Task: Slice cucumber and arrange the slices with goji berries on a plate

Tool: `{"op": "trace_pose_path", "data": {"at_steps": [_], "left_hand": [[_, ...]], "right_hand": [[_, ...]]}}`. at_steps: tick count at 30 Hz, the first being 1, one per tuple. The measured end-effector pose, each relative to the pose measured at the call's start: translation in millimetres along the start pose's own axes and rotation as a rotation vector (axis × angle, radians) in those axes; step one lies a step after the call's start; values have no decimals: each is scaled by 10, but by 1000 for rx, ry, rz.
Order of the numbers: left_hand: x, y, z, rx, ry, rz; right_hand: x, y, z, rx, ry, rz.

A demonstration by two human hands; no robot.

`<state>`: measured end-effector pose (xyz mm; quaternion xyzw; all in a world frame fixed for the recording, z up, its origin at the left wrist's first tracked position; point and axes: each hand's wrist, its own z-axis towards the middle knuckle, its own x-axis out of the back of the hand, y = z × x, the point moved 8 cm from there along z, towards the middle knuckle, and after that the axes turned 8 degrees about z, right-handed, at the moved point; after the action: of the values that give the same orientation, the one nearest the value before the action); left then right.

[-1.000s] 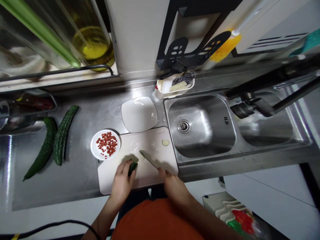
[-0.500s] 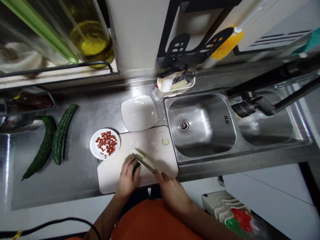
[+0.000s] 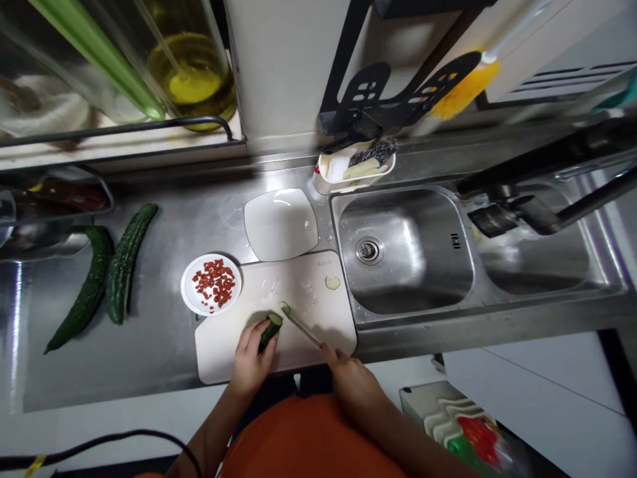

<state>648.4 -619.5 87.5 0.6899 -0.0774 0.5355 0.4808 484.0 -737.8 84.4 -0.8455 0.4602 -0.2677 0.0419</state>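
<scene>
My left hand [image 3: 255, 350] is wrapped round a short piece of dark green cucumber [image 3: 269, 334], whose pale cut face points up and to the right. In my right hand [image 3: 348, 378] is a knife [image 3: 302, 326], its blade slanting up and left over the white cutting board [image 3: 223, 355]. A thin cucumber slice [image 3: 284, 307] is at the blade's tip, just apart from the piece. Another pale slice [image 3: 332, 283] lies flat near the board's upper right corner. Small wet marks show on the board between them.
A white plate of chopped red bits [image 3: 191, 299] overlaps the board's left corner. Behind the board stands a square white plate [image 3: 280, 226]. Two whole cucumbers [image 3: 127, 265] lie on the steel counter at left. To the right is a sink [image 3: 428, 265] with a black faucet [image 3: 527, 212].
The knife has moved to the right, away from the cucumber piece, with a slice at its tip. My left hand has tipped the piece, so its cut face now shows.
</scene>
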Motion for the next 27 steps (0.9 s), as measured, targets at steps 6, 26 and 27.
{"op": "trace_pose_path", "data": {"at_steps": [6,26,27], "left_hand": [[-61,66,77,12,-40,-47],[-146,147,189,-31,-74,59],[-154,146,183,-31,-77,64]], "right_hand": [[307,289,-25,-117,168,29],[186,-196,-64,68,64,8],[200,-205,-69,70,65,7]]}}
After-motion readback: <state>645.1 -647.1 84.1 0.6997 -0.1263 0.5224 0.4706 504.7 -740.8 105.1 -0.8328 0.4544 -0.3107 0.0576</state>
